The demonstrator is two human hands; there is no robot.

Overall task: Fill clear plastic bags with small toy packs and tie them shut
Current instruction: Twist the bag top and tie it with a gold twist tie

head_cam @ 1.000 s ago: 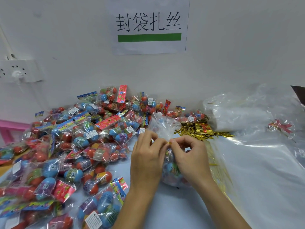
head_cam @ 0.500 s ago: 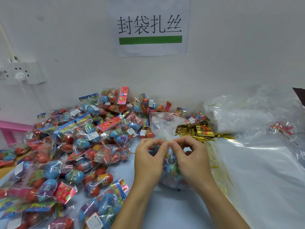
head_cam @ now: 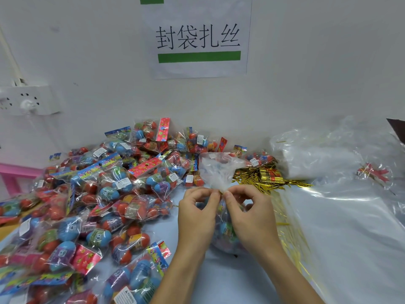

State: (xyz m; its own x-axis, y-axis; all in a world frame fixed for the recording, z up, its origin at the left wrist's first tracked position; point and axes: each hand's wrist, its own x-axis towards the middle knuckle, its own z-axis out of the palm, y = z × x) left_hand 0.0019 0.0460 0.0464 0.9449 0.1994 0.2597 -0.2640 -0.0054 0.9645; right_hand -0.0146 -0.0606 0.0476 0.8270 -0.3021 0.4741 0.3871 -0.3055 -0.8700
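Note:
A clear plastic bag (head_cam: 219, 170) with small toy packs inside stands on the table in front of me, its gathered top fanning upward. At the bag's neck, a thin gold twist tie (head_cam: 221, 192) is pinched from both sides. My left hand (head_cam: 197, 216) pinches it from the left with thumb and forefinger. My right hand (head_cam: 249, 213) pinches it from the right. The lower part of the bag is mostly hidden behind my hands.
A big heap of toy packs (head_cam: 98, 205) with blue and red eggs covers the table's left half. Loose gold twist ties (head_cam: 263, 178) lie behind the bag. Empty clear bags (head_cam: 350, 216) spread over the right side. A paper sign (head_cam: 197, 40) and a wall socket (head_cam: 26, 102) hang on the wall.
Both hands have stayed at the bag's neck, fingertips shifting slightly on the gold tie. The view has dipped a little, so the sign sits lower in frame.

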